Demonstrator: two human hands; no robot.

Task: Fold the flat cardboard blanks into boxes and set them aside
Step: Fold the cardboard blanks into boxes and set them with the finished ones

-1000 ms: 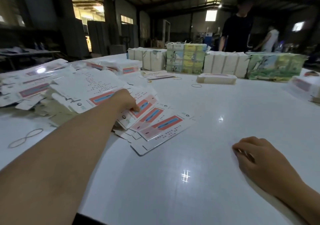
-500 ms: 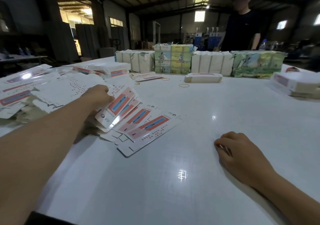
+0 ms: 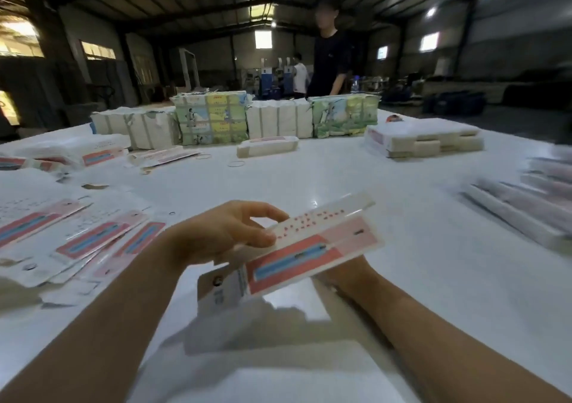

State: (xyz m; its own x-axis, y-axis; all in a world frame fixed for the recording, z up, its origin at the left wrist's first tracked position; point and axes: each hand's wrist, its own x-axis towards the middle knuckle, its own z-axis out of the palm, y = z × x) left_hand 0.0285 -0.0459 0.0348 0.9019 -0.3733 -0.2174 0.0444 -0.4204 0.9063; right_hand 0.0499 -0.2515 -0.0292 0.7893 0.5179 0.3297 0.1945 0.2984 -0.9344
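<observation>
Both hands hold one flat cardboard blank (image 3: 312, 247) above the near middle of the white table (image 3: 402, 263); the left hand (image 3: 223, 235) pinches its left end between thumb and fingers; the right hand (image 3: 343, 271) is under the blank, mostly hidden, so its grasp cannot be told; a fanned heap of blanks (image 3: 86, 241) lies at near left; finished boxes (image 3: 526, 204) lie at right, blurred; wrapped bundles (image 3: 213, 117) stand along the far edge.
</observation>
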